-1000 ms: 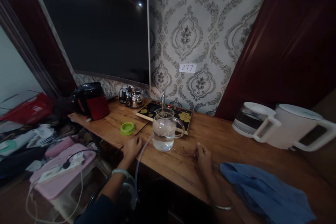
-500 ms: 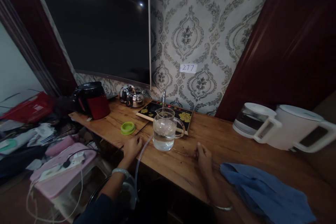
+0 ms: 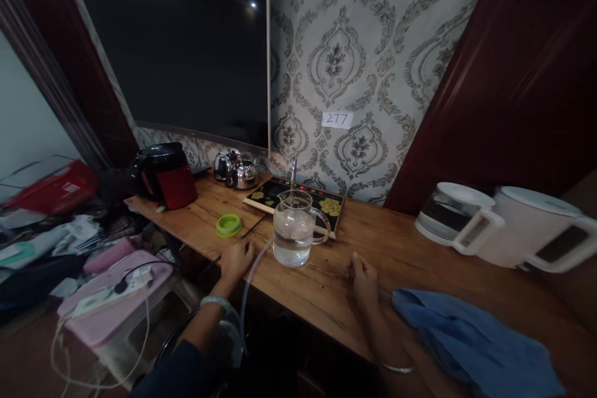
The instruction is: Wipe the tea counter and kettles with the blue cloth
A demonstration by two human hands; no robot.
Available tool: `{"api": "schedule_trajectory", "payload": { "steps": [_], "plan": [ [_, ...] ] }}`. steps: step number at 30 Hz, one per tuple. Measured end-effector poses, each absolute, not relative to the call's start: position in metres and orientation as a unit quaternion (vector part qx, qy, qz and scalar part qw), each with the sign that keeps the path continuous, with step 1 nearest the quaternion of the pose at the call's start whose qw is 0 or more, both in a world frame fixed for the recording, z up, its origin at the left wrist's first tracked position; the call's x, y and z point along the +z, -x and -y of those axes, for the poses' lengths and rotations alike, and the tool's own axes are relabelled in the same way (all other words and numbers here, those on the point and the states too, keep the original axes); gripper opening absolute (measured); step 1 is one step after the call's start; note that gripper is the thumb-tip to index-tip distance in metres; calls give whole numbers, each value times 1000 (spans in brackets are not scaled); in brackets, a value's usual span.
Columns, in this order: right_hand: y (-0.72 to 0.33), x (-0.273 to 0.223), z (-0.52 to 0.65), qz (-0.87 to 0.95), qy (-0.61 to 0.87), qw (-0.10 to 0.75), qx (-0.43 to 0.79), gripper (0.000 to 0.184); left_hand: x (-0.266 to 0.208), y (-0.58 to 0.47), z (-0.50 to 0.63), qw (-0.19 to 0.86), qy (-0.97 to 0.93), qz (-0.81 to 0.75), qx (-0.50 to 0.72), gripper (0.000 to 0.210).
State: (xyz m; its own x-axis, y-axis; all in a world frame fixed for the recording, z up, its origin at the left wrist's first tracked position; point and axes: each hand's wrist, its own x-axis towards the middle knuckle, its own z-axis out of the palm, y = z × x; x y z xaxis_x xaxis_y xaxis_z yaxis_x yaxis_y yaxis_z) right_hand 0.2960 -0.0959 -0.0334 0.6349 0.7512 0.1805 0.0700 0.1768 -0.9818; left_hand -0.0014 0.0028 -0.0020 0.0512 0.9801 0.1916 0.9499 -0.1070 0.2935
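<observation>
Glass pitcher sits at the spout, presumably for filling; fingers curl closed, my left hand at its eight o'clock, right hand at four.

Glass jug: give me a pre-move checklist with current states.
1. Glass jug upright on the table: ok.
2. Water below the jug's rim: ok.
3. Tap shut off: cannot tell; whether water is running isn't clear.
4. Left hand and right hand off the jug: ok, one on each side of it, apart from it.
5. Clear hose away from the left hand: not ok, it runs right beside it.
6. Blue cloth clear of the jug: ok, well to the right.
</observation>
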Motion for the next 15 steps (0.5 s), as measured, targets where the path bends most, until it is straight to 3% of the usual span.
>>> {"api": "schedule_trajectory", "payload": {
  "steps": [15],
  "plan": [
    [-295, -32, 97, 335, 593, 687, 252, 56, -1, 1, -1, 53, -719, -668, 182, 32]
  ]
}}
